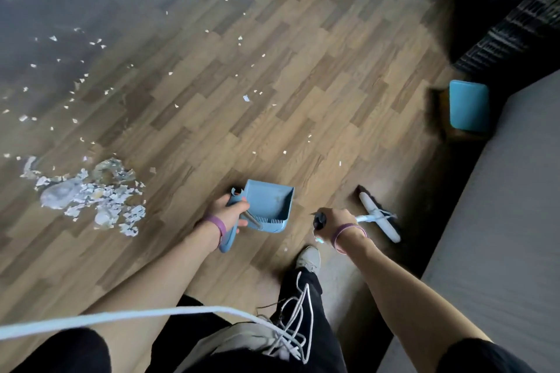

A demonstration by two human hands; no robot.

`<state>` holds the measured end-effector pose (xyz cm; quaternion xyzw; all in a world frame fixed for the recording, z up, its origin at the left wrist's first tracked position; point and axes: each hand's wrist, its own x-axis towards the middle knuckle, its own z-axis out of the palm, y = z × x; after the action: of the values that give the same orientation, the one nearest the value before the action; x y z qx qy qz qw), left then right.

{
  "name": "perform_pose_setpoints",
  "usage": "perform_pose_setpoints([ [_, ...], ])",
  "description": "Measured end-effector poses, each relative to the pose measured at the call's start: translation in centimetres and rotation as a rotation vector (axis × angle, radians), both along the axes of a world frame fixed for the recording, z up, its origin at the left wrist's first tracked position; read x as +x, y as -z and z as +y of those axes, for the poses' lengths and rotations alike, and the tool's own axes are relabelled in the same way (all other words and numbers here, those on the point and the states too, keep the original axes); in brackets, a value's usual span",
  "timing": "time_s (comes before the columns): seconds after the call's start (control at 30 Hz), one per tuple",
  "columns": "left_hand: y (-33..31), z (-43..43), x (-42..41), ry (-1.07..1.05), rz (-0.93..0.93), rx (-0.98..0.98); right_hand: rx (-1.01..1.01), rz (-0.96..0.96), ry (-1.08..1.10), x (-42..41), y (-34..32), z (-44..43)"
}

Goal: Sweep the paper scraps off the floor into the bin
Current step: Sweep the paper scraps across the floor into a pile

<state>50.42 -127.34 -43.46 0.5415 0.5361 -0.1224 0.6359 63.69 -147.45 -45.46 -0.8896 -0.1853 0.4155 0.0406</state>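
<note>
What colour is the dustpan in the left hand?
Light blue dustpan, gripped by the left hand; head view.

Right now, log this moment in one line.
left hand: holds dustpan | right hand: holds broom | scrap pile: on floor, left of dustpan | scraps: unswept

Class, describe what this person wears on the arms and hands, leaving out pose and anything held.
Both forearms are bare and neither hand is gloved. The left hand has a broad purple band at its wrist; the right hand has thinner purple loops at its wrist. Black sleeves cover the upper arms.
</note>
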Motion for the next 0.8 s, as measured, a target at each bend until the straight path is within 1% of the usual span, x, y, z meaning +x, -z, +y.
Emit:
perform_pose_setpoints([
  [0.27, 0.6, 13.4, -13.8, 0.064, -0.027, -0.08, 0.058, -0.084, 0.201, -16.3, 0.4, 17.8],
  [0.37, -0.1, 18.6, -19.1, 0.086, 0.002, -0.046, 0.111, -0.088, 0.266, -21.9, -0.9, 25.6],
  [0.43, -0.7, 21.9, -22.6, 0.025, 0.001, 0.005, 0.158, -0.06, 0.315, -25.0, -2.1, 31.2],
  [0.53, -2.0, 26.7, -27.4, -0.172, -0.018, 0.113, 0.247, -0.002, 0.37, -28.7, -4.2, 39.2],
  [0.6, -3.1, 29.5, -30.2, -0.267, -0.013, 0.145, 0.323, 0.021, 0.408, -30.5, -5.6, 44.0],
  [0.7, -4.7, 33.1, -34.0, -0.345, -0.012, 0.194, 0.446, 0.057, 0.455, -32.9, -7.8, 50.0],
  [0.8, -6.1, 35.7, -37.2, -0.391, -0.032, 0.223, 0.529, 0.09, 0.481, -33.9, -9.5, 53.9],
])
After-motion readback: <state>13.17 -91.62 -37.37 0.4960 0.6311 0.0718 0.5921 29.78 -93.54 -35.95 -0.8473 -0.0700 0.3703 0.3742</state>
